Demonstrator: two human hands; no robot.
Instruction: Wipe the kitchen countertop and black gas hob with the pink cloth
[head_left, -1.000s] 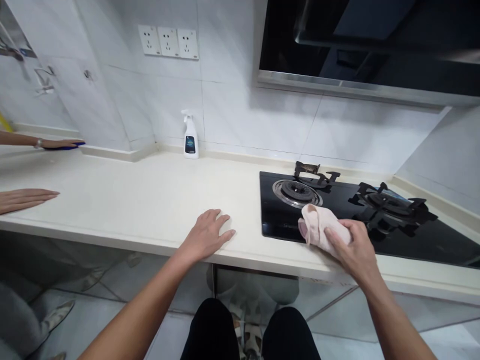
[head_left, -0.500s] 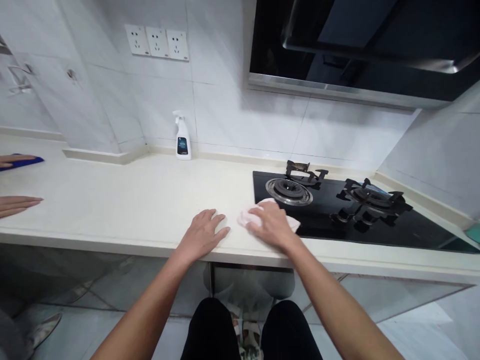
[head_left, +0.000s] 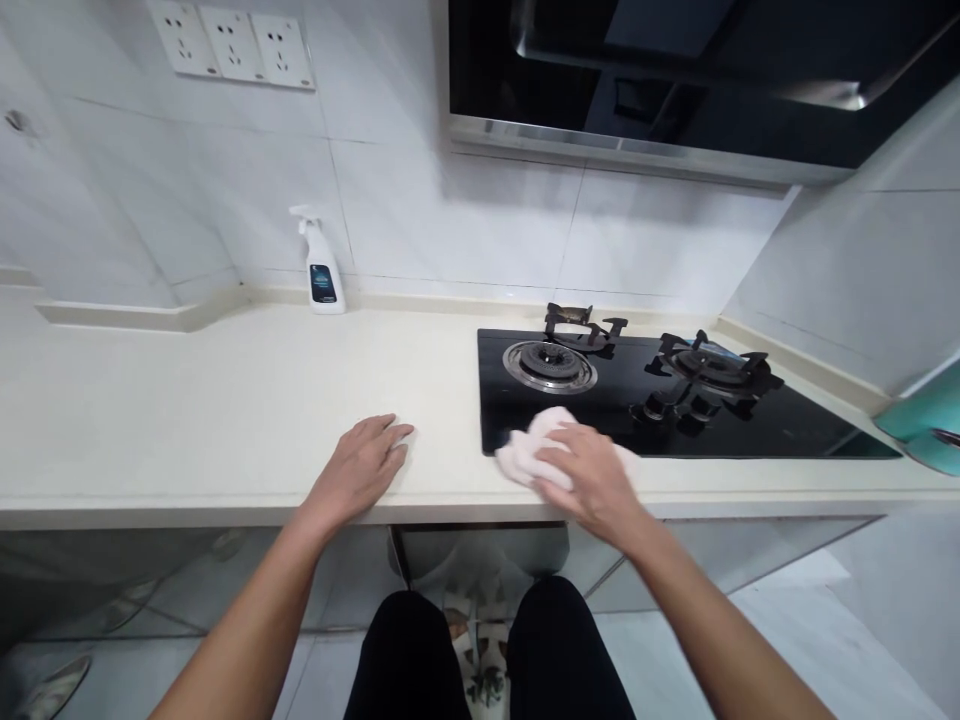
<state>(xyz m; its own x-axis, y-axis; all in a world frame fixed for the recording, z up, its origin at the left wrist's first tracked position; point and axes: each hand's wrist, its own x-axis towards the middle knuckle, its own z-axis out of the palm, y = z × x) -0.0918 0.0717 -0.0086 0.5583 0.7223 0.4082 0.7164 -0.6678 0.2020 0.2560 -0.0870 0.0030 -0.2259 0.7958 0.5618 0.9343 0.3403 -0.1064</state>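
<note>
My right hand (head_left: 589, 475) presses a pale pink cloth (head_left: 525, 450) flat against the front left corner of the black glass gas hob (head_left: 750, 425), fingers curled over it. The cloth lies half on the hob and half on the cream countertop (head_left: 225, 400). My left hand (head_left: 360, 470) rests palm down on the countertop near its front edge, fingers stretched out and holding nothing. The hob has two burners: a round left burner (head_left: 550, 364) and a right burner (head_left: 709, 365) with a black pan support.
A white spray bottle (head_left: 321, 265) stands at the back of the counter against the tiled wall. A dark range hood (head_left: 675, 70) hangs above the hob. Wall sockets (head_left: 232, 42) sit top left. A teal object (head_left: 926, 425) shows at the right edge.
My right hand slid the cloth left off the hob front onto the counter, then back right onto the hob's corner. The view swung right, so another person's hands at far left left the frame.
</note>
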